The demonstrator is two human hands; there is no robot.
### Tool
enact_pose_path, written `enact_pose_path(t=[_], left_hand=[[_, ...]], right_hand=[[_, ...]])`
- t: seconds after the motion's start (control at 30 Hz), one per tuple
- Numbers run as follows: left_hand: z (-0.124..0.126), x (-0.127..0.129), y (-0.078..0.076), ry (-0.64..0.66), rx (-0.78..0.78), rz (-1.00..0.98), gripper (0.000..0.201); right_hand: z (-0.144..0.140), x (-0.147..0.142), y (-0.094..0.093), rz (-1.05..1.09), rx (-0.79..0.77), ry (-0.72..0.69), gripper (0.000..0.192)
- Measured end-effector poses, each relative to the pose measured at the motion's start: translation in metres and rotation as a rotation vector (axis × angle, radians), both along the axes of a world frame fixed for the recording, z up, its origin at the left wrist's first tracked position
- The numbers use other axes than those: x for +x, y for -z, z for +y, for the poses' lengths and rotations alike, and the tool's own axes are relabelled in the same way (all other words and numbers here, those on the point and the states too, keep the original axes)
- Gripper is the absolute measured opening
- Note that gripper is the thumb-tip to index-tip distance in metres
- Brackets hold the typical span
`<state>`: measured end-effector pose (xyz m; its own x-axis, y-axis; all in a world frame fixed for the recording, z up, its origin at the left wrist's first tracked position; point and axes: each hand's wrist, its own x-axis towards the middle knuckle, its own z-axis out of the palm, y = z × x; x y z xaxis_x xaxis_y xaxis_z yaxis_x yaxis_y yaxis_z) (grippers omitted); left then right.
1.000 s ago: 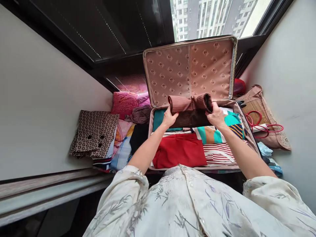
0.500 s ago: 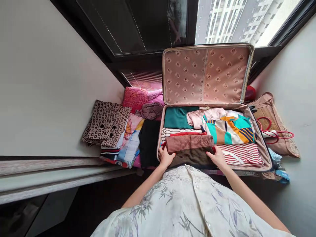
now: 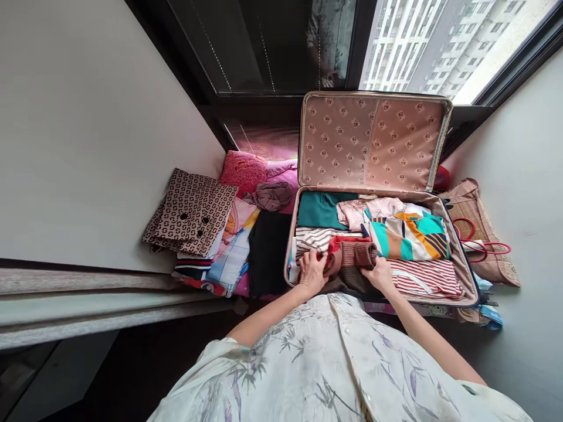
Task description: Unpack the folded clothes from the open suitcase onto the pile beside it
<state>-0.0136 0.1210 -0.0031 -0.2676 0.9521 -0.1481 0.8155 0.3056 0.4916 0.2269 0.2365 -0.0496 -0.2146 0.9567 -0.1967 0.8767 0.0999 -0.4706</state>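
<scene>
Gripping a bunched brown ribbed garment (image 3: 354, 258), left hand (image 3: 313, 271) and right hand (image 3: 379, 274) clamped on it, in suitcase (image 3: 461, 264).

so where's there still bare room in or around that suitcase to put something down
Inside the suitcase no lining shows: folded clothes cover the base, and both hands, left hand and right hand, press the brown garment at the near edge. Left of it, piled clothes fill the ledge. The upright lid is bare. Right, a woven bag crowds the wall.

An open suitcase (image 3: 461, 275) is laid on the floor (image 3: 519, 328), flanked by folded clothes (image 3: 193, 214) and a woven bag (image 3: 477, 225).
</scene>
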Motion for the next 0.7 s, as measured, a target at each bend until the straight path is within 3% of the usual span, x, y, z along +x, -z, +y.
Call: enact_pose_path(t=[0.07,0.2,0.33,0.43,0.5,0.57,0.63,0.7], left_hand=[[-0.004,0.009,-0.001,0.096,0.021,0.061,0.067],[-0.011,0.007,0.003,0.051,0.000,0.059,0.075],[-0.013,0.003,0.007,0.060,0.025,0.028,0.060],[-0.011,0.005,0.009,0.237,0.022,0.028,0.048],[-0.008,0.005,0.011,0.378,0.049,-0.002,0.048],[-0.006,0.002,0.016,0.422,0.093,-0.085,0.055],[-0.003,-0.002,0.021,0.265,0.114,-0.182,0.076],[-0.001,-0.008,0.025,-0.009,0.054,-0.248,0.088]], right_hand=[[-0.011,-0.005,0.001,-0.133,0.137,-0.066,0.040],[-0.027,-0.012,0.001,-0.242,0.260,-0.132,0.042],[-0.030,-0.010,0.003,-0.270,0.284,-0.205,0.037],[-0.028,-0.006,0.008,-0.203,0.295,-0.230,0.037],[-0.025,-0.004,0.013,-0.111,0.283,-0.181,0.039],[-0.021,-0.002,0.017,-0.005,0.241,-0.088,0.047],[-0.014,-0.001,0.020,0.069,0.166,-0.006,0.054],[-0.008,0.001,0.022,0.086,0.099,0.021,0.049]])
